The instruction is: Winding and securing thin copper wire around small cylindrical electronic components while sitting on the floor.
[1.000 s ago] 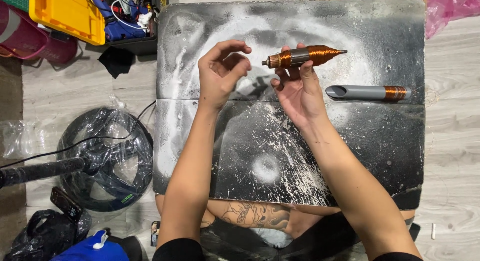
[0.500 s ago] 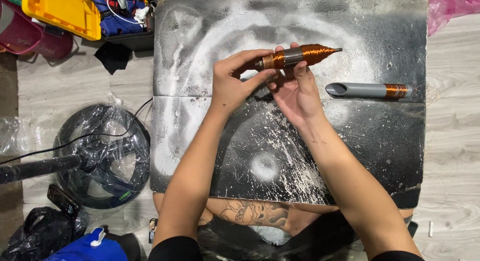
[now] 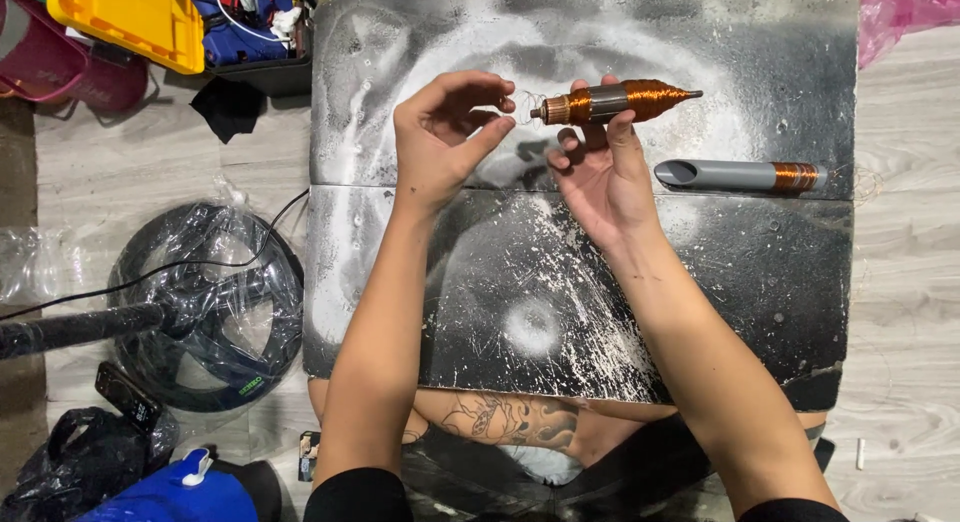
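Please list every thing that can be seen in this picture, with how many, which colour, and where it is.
copper-wound tube: 1, grey with orange-brown wire, held above the board
second tube: 1, grey with a short copper winding, lying on the board at right
work board: 1, black with white spray marks, centre
yellow bin: 1, yellow, top left
blue box with cables: 1, blue, top, beside the bin
black cloth: 1, black, on the floor at left of the board
round coil in plastic wrap: 1, black, floor at left
pink plastic: 1, pink, top right corner
left hand: 1, fingers pinched near the tube's left end
right hand: 1, holds the copper-wound tube
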